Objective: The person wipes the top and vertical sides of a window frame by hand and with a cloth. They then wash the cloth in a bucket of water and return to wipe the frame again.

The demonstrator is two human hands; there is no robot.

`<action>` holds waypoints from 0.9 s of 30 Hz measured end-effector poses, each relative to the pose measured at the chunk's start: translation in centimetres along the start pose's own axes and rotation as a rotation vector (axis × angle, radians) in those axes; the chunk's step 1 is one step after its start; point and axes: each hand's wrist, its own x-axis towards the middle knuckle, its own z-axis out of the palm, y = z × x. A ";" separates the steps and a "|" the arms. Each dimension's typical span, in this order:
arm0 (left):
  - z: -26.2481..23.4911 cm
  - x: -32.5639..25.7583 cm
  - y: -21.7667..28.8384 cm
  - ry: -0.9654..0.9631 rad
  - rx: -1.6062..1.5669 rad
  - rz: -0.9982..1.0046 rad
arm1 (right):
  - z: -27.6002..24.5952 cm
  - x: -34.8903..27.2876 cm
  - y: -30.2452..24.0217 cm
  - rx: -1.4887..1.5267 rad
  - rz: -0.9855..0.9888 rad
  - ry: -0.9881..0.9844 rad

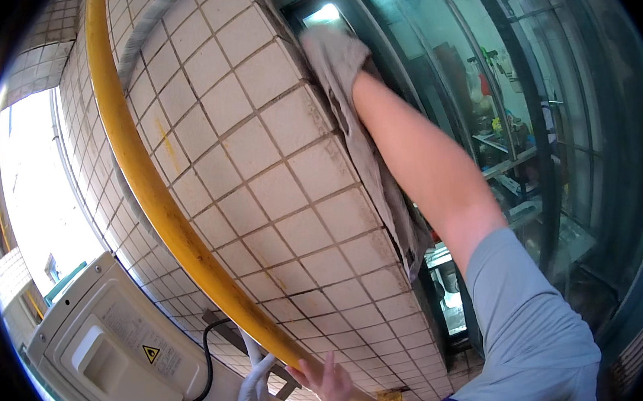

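My right arm stretches up along the window, and a grey cloth (384, 196) covers my right hand (363, 87). Fingers are hidden under the cloth, which appears gripped against the dark window frame (323, 7) at the tiled wall's edge. The rest of the cloth hangs down along that edge, beside my forearm. Low in the view, my left hand (328, 386) is open with its fingers apart, in front of the yellow pipe (165, 204). Whether it touches the pipe I cannot tell. It holds nothing visible.
Off-white tiles cover the wall (267, 167) between pipe and window. An outdoor air-conditioner unit (116, 356) stands at lower left, with a black cable (207, 357) and white wrapped tubes (254, 391). Behind the glass are metal bars (509, 165) and a room with shelves and various items.
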 end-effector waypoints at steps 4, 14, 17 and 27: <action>0.2 0.0 -0.2 -0.014 0.022 -0.002 | 0.1 -5.0 2.3 -0.071 -0.078 -0.074; 0.9 0.2 -0.3 0.004 -0.008 0.021 | 2.8 2.7 3.5 -0.123 -0.348 0.171; 0.7 0.1 -0.2 0.010 -0.002 0.020 | 0.7 4.4 2.5 -0.051 -0.290 0.024; 0.5 -0.8 -0.7 0.010 -0.099 -0.005 | -1.6 4.2 0.6 -0.141 -0.381 0.138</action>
